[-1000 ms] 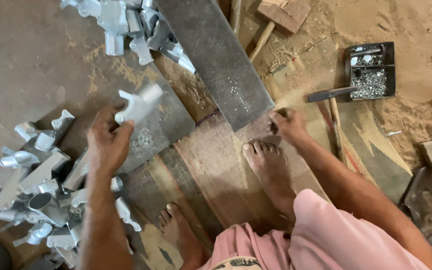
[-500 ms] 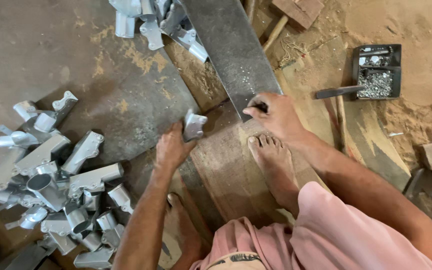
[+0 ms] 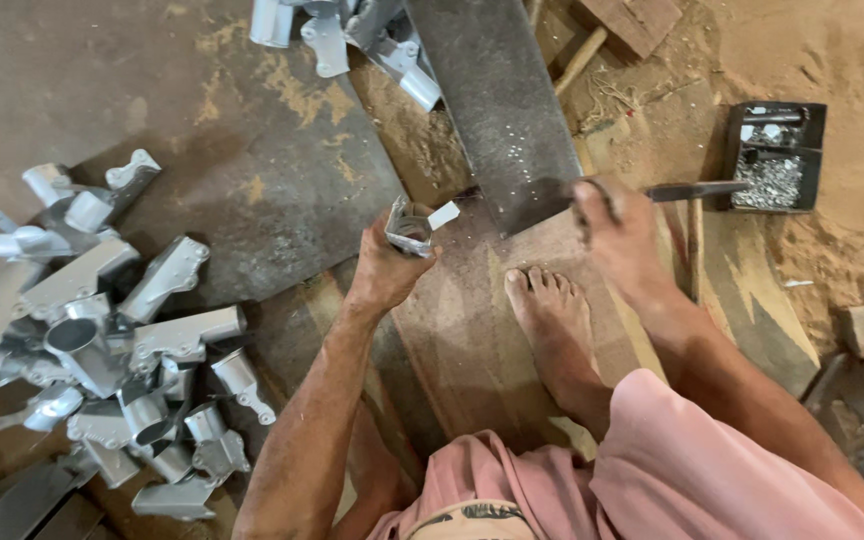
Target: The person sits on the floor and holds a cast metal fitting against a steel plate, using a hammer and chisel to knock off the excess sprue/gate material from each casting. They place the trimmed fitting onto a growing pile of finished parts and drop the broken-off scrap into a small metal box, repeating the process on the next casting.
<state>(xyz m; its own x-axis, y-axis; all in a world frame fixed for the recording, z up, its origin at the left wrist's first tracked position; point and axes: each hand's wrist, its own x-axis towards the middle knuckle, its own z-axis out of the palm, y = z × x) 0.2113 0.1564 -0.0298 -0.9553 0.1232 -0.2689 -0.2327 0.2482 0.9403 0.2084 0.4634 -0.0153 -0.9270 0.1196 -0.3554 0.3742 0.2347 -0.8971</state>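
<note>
left hand (image 3: 384,268) clenched round metal bracket (image 3: 410,226), left of steel bar (image 3: 497,100) | right hand (image 3: 624,235) gripping chisel (image 3: 697,189), long axis level, tip toward tray (image 3: 776,155)

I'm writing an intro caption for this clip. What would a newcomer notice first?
First, the left hand at centre holding up a small grey metal bracket, and the right hand gripping a dark tool beside it. Next, the pile of brackets on the floor at the left. A bare foot rests on the wooden board between the arms.
</note>
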